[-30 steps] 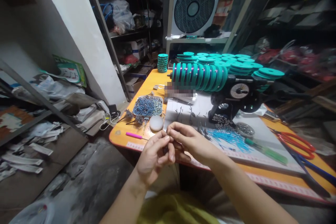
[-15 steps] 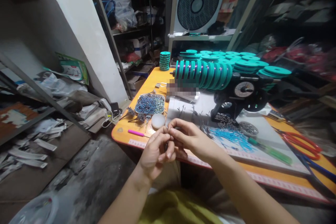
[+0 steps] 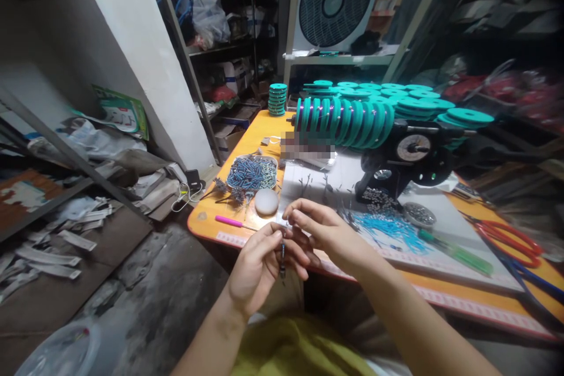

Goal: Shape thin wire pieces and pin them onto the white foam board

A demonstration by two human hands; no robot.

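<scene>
Thin dark ribbed piece point(image 3: 282, 258), hanging from left hand's point(image 3: 259, 264) pinched fingers point(image 3: 274, 231).

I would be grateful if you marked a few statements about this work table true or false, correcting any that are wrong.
1. The pink-handled tool is in the right hand. False: it lies on the yellow tabletop, to the left of both hands.
2. A slender dark piece hangs from the fingers of the left hand. True.
3. The round pale disc lies near the tray of small blue parts. True.
4. The green-handled tool is inside that tray. False: it lies on the grey board, to the right of the hands.
5. The fan is beyond the teal discs. True.
</scene>
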